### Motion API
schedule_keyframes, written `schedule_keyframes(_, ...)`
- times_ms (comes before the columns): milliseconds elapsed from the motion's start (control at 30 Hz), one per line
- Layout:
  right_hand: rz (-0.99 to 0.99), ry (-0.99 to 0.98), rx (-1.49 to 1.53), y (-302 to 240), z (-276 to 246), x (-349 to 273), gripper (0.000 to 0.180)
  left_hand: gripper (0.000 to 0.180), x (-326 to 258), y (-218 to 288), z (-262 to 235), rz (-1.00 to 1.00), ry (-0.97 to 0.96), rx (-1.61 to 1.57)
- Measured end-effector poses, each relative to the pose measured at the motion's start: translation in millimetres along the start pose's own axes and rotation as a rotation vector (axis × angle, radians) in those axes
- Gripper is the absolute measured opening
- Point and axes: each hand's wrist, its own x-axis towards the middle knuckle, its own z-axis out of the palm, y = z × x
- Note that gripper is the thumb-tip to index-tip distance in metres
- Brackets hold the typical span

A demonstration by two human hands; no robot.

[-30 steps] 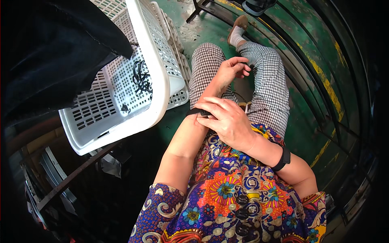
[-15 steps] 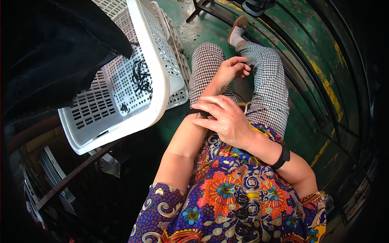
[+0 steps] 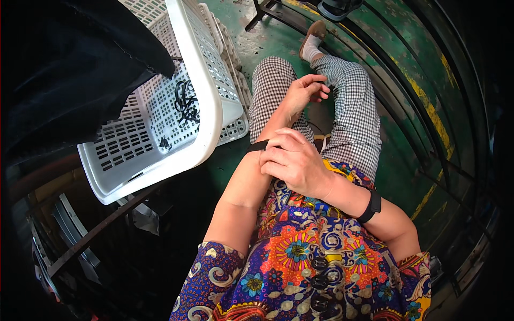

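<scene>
My left forearm lies across my lap with a black wristband (image 3: pixel 258 146) around it. Beyond the band, my left hand (image 3: pixel 306 92) hangs between the knees, its fingers loosely bent and apart, with nothing visible in them. Over that forearm sits my right hand (image 3: pixel 297 163), its fingers curled in and closed at the band's edge. The fingertips partly cover the band. A second black band (image 3: pixel 370 206) with a flat dark face is around my right wrist.
At the left stands a white perforated plastic basket (image 3: pixel 214 115) with black cord-like pieces (image 3: pixel 186 101) inside. Dark cloth (image 3: pixel 69 69) hangs over its left side. Curved black metal bars (image 3: pixel 412 101) run along the right, above a green floor with yellow lines (image 3: pixel 428 109).
The fingers of my right hand have drawn in from a spread pose to a curled one at the wristband, leaving more of the band showing. My left hand is nearly still.
</scene>
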Motion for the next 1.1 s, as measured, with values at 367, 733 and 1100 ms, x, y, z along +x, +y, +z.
schedule_keyframes(367, -0.001, 0.007, -0.098, -3.1, 6.0, 4.6, 0.014, 0.028, 0.0, -2.0, -3.4, 0.014, 0.013, -0.018)
schedule_keyframes(733, -0.001, 0.101, -0.142, -3.0, 7.9, 7.0, 0.013, 0.028, 2.5, -2.6, -5.8, -0.003, 0.028, -0.059)
schedule_keyframes(1100, -0.032, 0.034, -0.122, -0.8, 10.0, 4.1, 0.009, 0.031, 0.0, -4.1, -7.8, 0.012, 0.028, -0.084)
